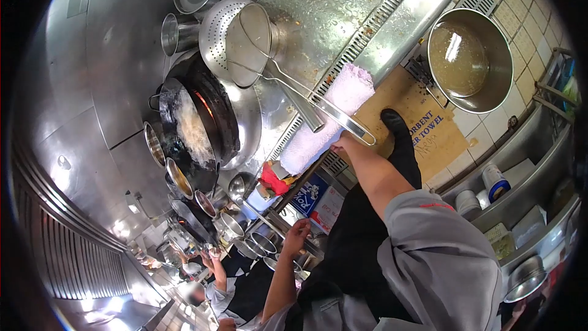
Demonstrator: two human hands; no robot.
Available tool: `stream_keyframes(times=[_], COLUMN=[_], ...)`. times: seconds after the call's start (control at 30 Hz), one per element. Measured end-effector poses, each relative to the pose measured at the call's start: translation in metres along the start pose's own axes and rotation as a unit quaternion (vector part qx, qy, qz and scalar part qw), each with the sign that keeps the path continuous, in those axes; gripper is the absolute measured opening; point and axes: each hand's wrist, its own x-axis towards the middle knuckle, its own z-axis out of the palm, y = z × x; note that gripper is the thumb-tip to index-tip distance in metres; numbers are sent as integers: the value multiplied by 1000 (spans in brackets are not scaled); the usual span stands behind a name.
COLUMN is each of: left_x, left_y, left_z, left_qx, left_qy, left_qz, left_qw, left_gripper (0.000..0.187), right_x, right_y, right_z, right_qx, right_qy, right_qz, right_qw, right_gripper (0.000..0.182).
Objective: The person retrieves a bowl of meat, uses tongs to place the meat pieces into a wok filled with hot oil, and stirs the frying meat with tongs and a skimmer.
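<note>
We see a pink towel (352, 89) lying along the front edge of the shiny metal counter (312, 12). Our right hand (344, 143) is right beside the towel, at the counter's edge. Its fingers are partly hidden, so we cannot tell if they grip anything. A strainer (248, 43) has its long handle lying across the towel, and its round net rests by a bowl full of little holes (215, 30). Our left hand (297, 233) is lower down, apart from the towel, with its fingers curled; we cannot tell if it has something inside. Near the towel's lower end is a red cloth (271, 179). Farther back, pale, foamy stuff fills a black wok (170, 125) next to an orange glow. On our right, a big pot (503, 76) has cloudy liquid in it.
</note>
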Motion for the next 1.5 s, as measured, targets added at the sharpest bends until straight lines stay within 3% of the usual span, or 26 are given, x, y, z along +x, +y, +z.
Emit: stream_keyframes(times=[0.1,0.23,0.33,0.4,0.47,0.53,0.57,0.6,0.67,0.73,0.83,0.87,0.9,1.0,1.03,1.1,1.17,1.23,1.4,1.5], left_x=[5,24,36,47,62,70,70,68,65,64,76,68,60,78,60,42,40,53,48,67], left_y=[2,-2,-2,-15,-36,-54,-64,-74,-92,-119,-159,-166,-173,-214,-202,-205,-215,-231,-246,-275], left_z=[2,6,9,16,30,43,53,62,78,102,141,152,166,216,211,210,215,222,206,219], left_qx=[2,-58,-84,-111,-148,-191,-204,-227,-267,-305,-301,-381,-457,-514,-501,-523,-540,-572,-556,-581], left_qy=[2,-6,40,68,109,120,120,129,148,156,208,178,143,145,148,134,118,139,160,156], left_qz=[24,60,84,116,149,156,149,153,105,105,69,24,-23,45,-4,25,55,72,27,52], left_qw=[1000,996,992,985,972,962,960,953,946,934,928,907,878,844,853,842,831,805,815,797], left_gripper=[34,28,27,26,26,27,27,27,29,27,28,26,25,23,23,23,23,22,20,19], right_x=[-23,-81,-177,-234,-266,-302,-311,-317,-346,-346,-355,-362,-367,-373,-368,-347,-341,-319,-286,-276], right_y=[10,29,-14,-58,-89,-122,-133,-142,-173,-193,-218,-226,-237,-271,-284,-308,-331,-353,-368,-357], right_z=[-29,-97,-129,-132,-132,-120,-118,-114,-98,-99,-92,-84,-75,-49,-41,-24,0,13,47,63], right_qx=[50,151,170,329,267,-49,-226,-379,-426,-474,-420,-426,-432,-431,-413,-394,-302,-318,-373,-358], right_qy=[-34,-38,-20,-19,-17,119,239,339,363,377,329,326,334,327,299,278,210,218,232,138], right_qz=[17,-49,-133,-183,-227,-278,-400,-503,-439,-426,-566,-568,-549,-532,-540,-550,-446,-449,-436,-324], right_qw=[998,987,976,926,936,952,855,699,703,672,629,624,632,652,670,682,816,806,785,865], right_gripper=[30,24,25,24,26,44,47,50,52,52,42,42,41,36,35,33,33,30,20,11])
